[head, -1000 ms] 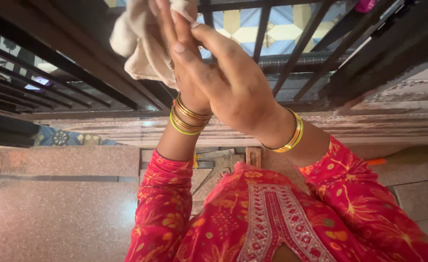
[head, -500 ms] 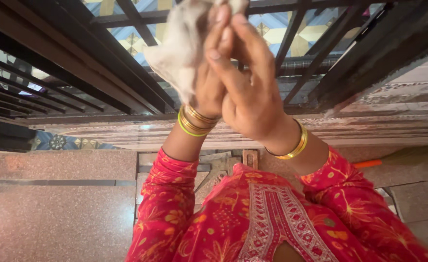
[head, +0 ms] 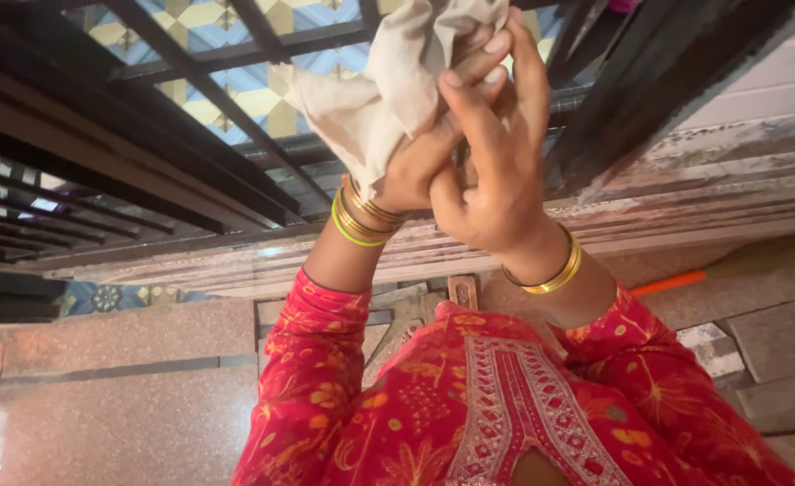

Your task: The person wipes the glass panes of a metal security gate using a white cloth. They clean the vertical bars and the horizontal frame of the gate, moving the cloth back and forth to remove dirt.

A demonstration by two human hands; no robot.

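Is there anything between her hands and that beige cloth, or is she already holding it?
Nothing visible stands between them. The left hand grips the beige cloth directly, and the right hand wraps over the left, its fingers touching the cloth too. The black metal railing lies beyond the cloth, not between it and the hands.

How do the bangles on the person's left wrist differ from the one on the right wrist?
The left-wrist bangles form a stack of several thin gold rings with a bright yellow-green one lowest; the right-wrist bangle looks like one broader gold band. The left stack sits just under the crumpled beige cloth held in the left hand; the right bangle sits clear of it, below the right hand. Both are shiny and gold-toned.
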